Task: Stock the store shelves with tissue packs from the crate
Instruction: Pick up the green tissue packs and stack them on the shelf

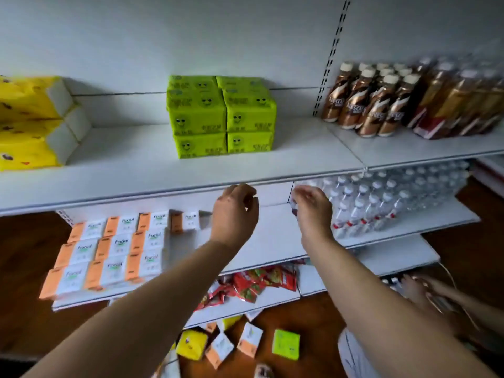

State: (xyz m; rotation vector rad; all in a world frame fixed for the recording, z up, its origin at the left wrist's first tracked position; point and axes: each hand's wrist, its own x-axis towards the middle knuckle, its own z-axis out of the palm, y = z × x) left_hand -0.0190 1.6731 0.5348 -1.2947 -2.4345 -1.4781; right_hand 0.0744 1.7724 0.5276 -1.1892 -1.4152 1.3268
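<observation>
Left hand point(234, 214) over middle shelf point(272, 241), beside orange tissue packs point(114, 249): my fingers loosely curled, empty. Right hand point(311, 211) alongside; can't tell its grip.

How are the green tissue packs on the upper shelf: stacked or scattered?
Stacked: the green tissue packs lie atop one another in two neat columns.

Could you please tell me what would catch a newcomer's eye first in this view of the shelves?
The stack of lime-green tissue packs in the middle of the upper shelf stands out most, with brown Nescafé bottles to its right. On the shelf below, rows of orange-and-white Facial tissue packs fill the left side, while the left hand and right hand reach in to their right.
</observation>
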